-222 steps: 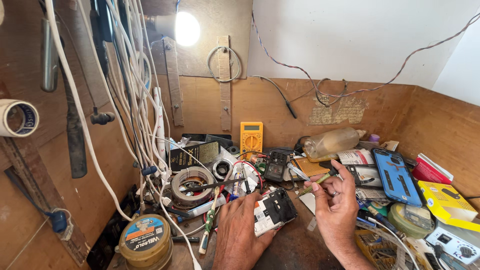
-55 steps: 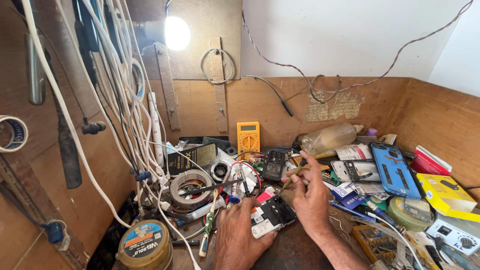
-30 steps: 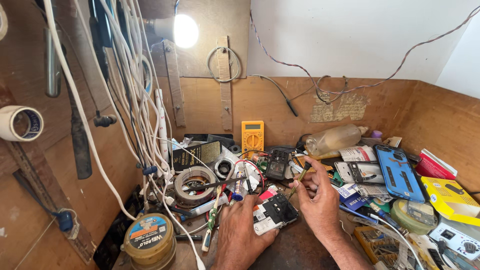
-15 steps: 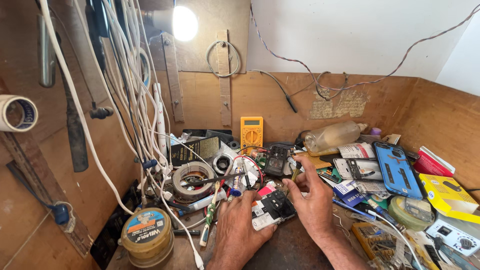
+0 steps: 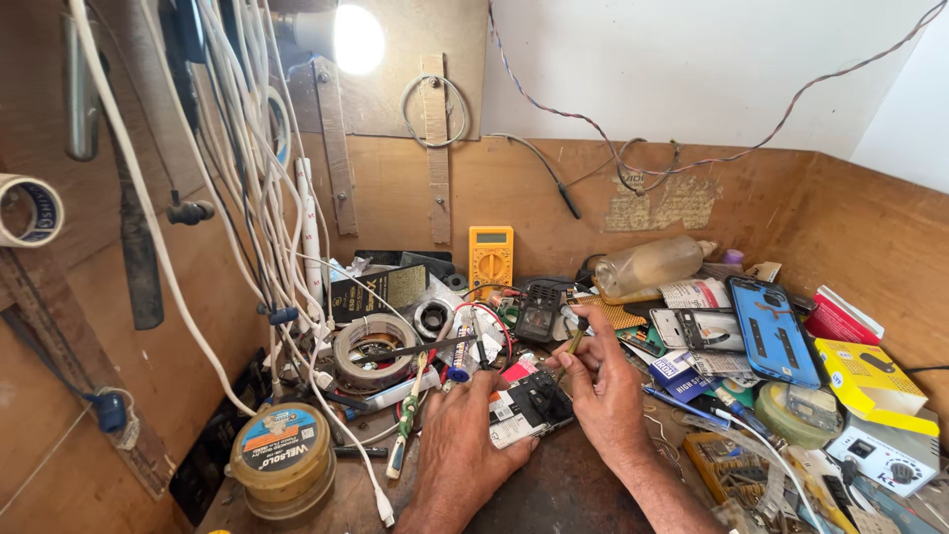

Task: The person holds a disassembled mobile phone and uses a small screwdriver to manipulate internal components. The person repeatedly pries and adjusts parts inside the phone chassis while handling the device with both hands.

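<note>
Near the front middle of a crowded wooden workbench (image 5: pixel 593 494), an opened phone (image 5: pixel 529 405) lies with its inner boards showing. The left hand (image 5: pixel 460 435) rests flat on the phone's near left side, fingers pressing it down to the bench rather than closing round it. The right hand (image 5: pixel 603 381) sits just right of the phone, its fingers pinched round a thin screwdriver (image 5: pixel 573 341) with a pale handle that points toward the far side; whether its tip touches the phone I cannot tell. To the left lies a roll of tape (image 5: pixel 371 346), and nearer a round tin (image 5: pixel 284 460). Farther back stands a yellow multimeter (image 5: pixel 491 257), with a clear bottle (image 5: pixel 647 267) on its side to the right and a blue phone case (image 5: pixel 773 331) beyond.
</note>
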{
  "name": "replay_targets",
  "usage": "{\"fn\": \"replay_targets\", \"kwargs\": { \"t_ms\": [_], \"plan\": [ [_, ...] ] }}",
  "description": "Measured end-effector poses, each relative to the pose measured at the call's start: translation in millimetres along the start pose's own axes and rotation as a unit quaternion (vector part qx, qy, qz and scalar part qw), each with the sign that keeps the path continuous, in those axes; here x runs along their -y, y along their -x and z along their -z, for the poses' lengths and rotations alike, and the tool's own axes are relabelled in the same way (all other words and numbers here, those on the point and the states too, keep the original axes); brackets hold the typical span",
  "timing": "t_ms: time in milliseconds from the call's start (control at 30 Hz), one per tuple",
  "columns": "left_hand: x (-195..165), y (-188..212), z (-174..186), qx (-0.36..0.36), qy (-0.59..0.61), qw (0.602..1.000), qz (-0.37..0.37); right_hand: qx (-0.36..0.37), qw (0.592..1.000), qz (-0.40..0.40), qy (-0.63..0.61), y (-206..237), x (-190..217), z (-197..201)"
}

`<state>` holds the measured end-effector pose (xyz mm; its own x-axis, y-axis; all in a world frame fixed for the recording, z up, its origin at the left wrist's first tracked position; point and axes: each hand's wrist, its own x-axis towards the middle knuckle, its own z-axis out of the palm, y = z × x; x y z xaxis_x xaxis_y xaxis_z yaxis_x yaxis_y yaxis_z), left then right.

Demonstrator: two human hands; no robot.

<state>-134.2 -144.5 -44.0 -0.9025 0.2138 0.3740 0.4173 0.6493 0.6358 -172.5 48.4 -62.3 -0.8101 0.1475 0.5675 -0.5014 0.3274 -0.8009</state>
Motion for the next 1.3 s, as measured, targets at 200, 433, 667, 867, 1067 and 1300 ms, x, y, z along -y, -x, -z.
{"fn": "replay_targets", "kwargs": {
  "t_ms": [200, 433, 667, 867, 1067, 1300],
  "plan": [
    [2, 2, -2, 0.011, -0.015, 1.0, 0.011, -0.049, 0.993, 0.024, 0.103, 1, -1, 0],
    [2, -1, -4, 0.005, -0.013, 1.0, 0.003, -0.013, 1.0, -0.013, 0.007, 1, -12, 2],
    [1, 2, -1, -0.002, -0.013, 1.0, -0.002, 0.02, 0.998, -0.017, -0.059, 0, -5, 5],
    [5, 4, -5, -0.026, 0.001, 0.999, -0.02, -0.037, 0.997, -0.016, 0.069, -1, 1, 1],
    [8, -1, -10, -0.019, -0.016, 1.0, -0.019, -0.038, 0.997, 0.008, 0.07, -3, -12, -1],
    [3, 2, -6, 0.004, -0.011, 1.0, 0.0, 0.04, 0.999, -0.013, -0.009, -2, -13, 8]
  ]
}}
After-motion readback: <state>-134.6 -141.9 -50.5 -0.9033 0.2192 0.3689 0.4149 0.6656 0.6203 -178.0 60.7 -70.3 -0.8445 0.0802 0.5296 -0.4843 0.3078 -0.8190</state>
